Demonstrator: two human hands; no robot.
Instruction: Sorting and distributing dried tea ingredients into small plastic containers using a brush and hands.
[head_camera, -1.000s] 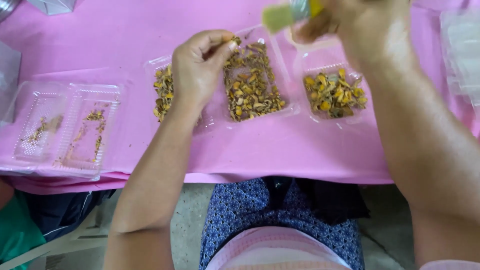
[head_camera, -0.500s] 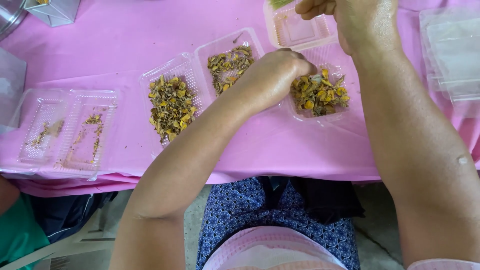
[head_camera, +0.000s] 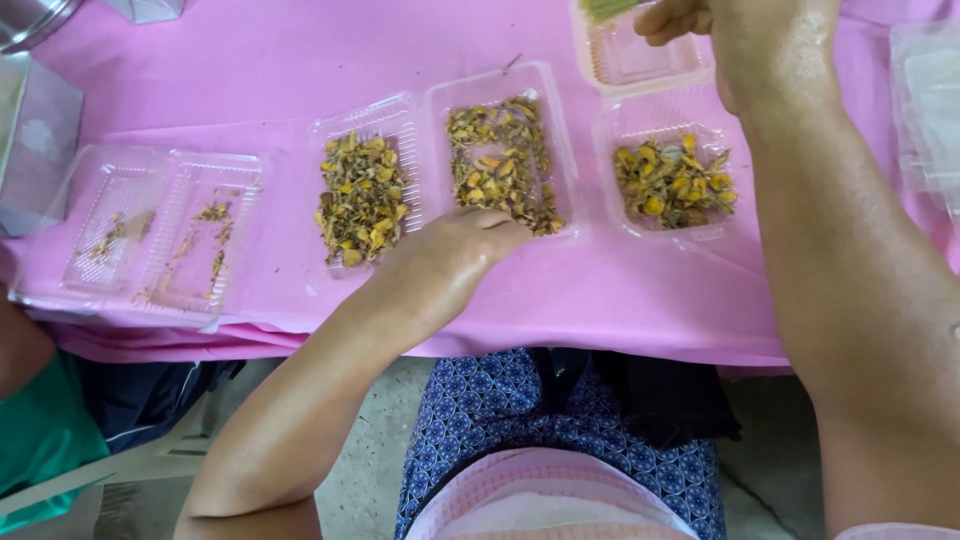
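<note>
Pink plastic tablecloth (head_camera: 300, 70) lying under everything. Left hand (head_camera: 450, 262) now sitting lower than half second ago, drawn back from right-hand clear tray of dried yellow petals (head_camera: 672, 182) to near rim of middle clear tray of dried brownish petals (head_camera: 503, 160); fingers curling together, pinch contents hidden. Right hand (head_camera: 760, 40) staying raised beyond empty ribbed clear tray (head_camera: 640, 62), fingers closing on pale green piece (head_camera: 608, 10). Petals looking dry, flaky, crumpled.
</note>
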